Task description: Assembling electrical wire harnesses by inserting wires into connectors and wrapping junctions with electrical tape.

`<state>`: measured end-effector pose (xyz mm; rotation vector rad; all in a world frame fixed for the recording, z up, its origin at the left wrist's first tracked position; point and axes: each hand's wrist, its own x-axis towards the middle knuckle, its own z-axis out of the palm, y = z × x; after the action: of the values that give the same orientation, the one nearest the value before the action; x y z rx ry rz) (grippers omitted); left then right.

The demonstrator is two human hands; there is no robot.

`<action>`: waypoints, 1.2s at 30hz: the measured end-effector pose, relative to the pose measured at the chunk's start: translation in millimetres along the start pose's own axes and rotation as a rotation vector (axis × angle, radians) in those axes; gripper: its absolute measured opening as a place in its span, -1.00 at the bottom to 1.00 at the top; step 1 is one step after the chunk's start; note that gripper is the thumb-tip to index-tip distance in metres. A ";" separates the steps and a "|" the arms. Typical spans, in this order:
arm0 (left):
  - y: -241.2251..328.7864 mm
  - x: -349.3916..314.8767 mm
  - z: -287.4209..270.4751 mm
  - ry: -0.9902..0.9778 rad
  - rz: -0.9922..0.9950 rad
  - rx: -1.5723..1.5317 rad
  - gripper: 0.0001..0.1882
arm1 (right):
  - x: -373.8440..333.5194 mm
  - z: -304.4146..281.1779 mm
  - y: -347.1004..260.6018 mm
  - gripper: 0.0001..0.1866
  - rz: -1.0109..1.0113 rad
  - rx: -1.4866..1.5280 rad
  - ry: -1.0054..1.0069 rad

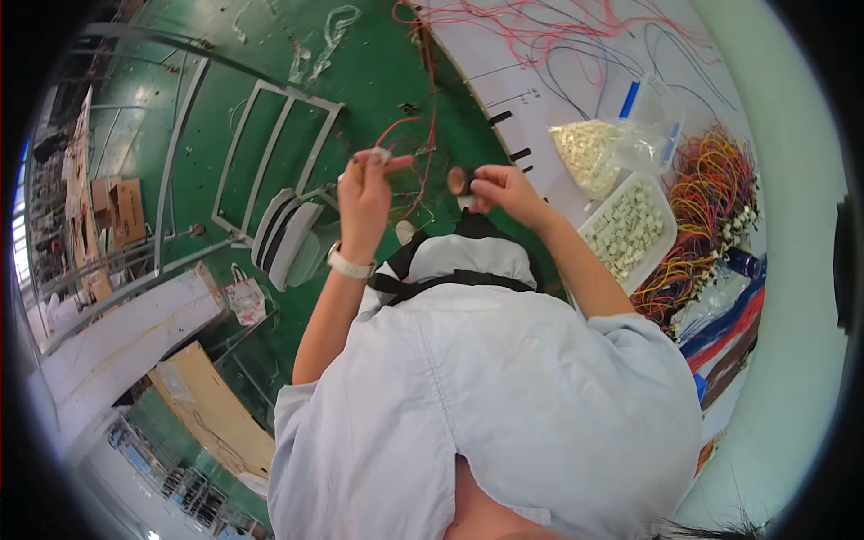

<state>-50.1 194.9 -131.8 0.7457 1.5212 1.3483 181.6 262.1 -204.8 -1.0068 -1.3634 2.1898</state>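
Left hand (364,196): pinching small white piece (382,155), kind unclear; probably light, hold by sides. Thin red wire (394,127) adjacent, apparently flexible. Right hand (507,192): gripping dark, ring-shaped roll (465,183) by rim, beyond left edge of white table (540,108); probably firm. White plastic tray (669,205), along that edge. Pale green wall (765,405), far right.

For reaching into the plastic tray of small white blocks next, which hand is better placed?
Likely the right hand: the white rectangular plastic tray stands on that side, beside the right forearm. It holds a dark round roll, though. The left hand is farther away, pinching a small whitish piece.
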 end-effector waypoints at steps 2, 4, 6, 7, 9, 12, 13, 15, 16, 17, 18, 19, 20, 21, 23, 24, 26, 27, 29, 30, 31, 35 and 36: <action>10.1 -5.9 8.7 -0.077 0.081 0.073 -0.76 | -15.1 37.3 -30.7 -0.85 -0.022 0.075 -0.153; 20.0 -10.7 10.8 -0.118 0.128 0.146 -0.74 | -21.9 54.5 -54.8 -0.84 -0.053 0.154 -0.268; 19.7 -14.8 9.2 -0.097 0.218 0.181 -0.73 | -24.8 69.1 -66.2 -0.82 -0.063 0.157 -0.280; 19.1 -18.3 9.3 -0.084 0.299 0.216 -0.73 | -26.3 73.2 -68.0 -0.81 -0.068 0.165 -0.282; 24.6 -22.2 8.7 -0.037 0.290 0.175 -0.73 | -23.5 75.6 -68.1 -0.77 -0.059 0.175 -0.316; 21.1 -21.0 2.3 0.009 0.235 0.133 -0.71 | -19.7 88.7 -85.8 -0.73 -0.294 0.051 -0.145; 22.0 -22.5 0.6 0.010 0.234 0.131 -0.71 | -17.7 89.0 -85.0 -0.73 -0.292 0.049 -0.145; 24.5 -26.1 -3.2 -0.033 0.181 0.132 -0.71 | -13.6 89.7 -82.4 -0.80 -0.358 0.005 -0.186; 23.2 -27.1 -4.4 -0.030 0.179 0.130 -0.71 | -14.8 92.0 -84.9 -0.80 -0.355 0.004 -0.188; 21.0 -28.2 -5.3 -0.010 0.173 0.125 -0.70 | -17.2 95.4 -90.5 -0.85 -0.444 -0.174 -0.129; 18.3 -29.1 -6.2 0.011 0.167 0.120 -0.69 | -19.5 98.9 -93.8 -0.90 -0.530 -0.352 -0.069; 14.6 -28.5 -7.1 0.014 0.166 0.118 -0.69 | -22.0 104.2 -93.7 -0.90 -0.528 -0.353 -0.072; 9.1 -26.6 -7.8 0.009 0.134 0.020 -0.68 | -24.9 111.5 -92.8 -0.92 -0.733 -0.447 0.020; 3.6 -26.1 -8.2 0.004 0.103 -0.078 -0.68 | -27.4 118.9 -92.5 -0.94 -0.938 -0.539 0.115; -5.0 -27.6 -5.4 -0.027 -0.013 -0.258 -0.67 | -25.8 130.5 -94.4 -0.94 -1.023 -0.557 0.139; -8.8 -28.1 -3.8 0.020 0.001 -0.271 -0.67 | -20.6 135.7 -88.6 -0.92 -1.120 -0.507 0.251; -9.8 -28.0 -0.7 0.101 0.065 -0.253 -0.69 | -12.2 143.4 -77.6 -0.90 -1.215 -0.457 0.365; -7.5 -29.8 -2.5 0.101 0.066 -0.255 -0.69 | -8.9 146.8 -72.5 -0.90 -1.149 -0.384 0.393; 9.7 -35.6 -8.2 0.115 0.114 0.006 -0.72 | -5.8 147.8 -69.3 -0.90 -1.046 -0.367 0.472; 3.9 -33.0 -11.4 0.114 0.188 0.014 -0.74 | -3.3 148.0 -71.8 -0.90 -1.045 -0.369 0.473; 4.7 -34.0 -15.3 0.113 0.184 0.011 -0.74 | -1.9 147.3 -77.5 -0.91 -0.973 -0.440 0.495; 12.2 -39.8 -26.8 0.009 0.205 0.146 -0.81 | 11.5 142.0 -85.3 -0.94 -0.791 -0.657 0.517; 16.8 -42.9 -25.1 -0.008 0.211 0.118 -0.83 | 15.5 140.2 -84.2 -0.95 -0.775 -0.744 0.503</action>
<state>-59.3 150.2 -106.1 1.0075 1.5600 1.4157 63.3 224.0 -97.4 -0.9209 -1.8996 0.8063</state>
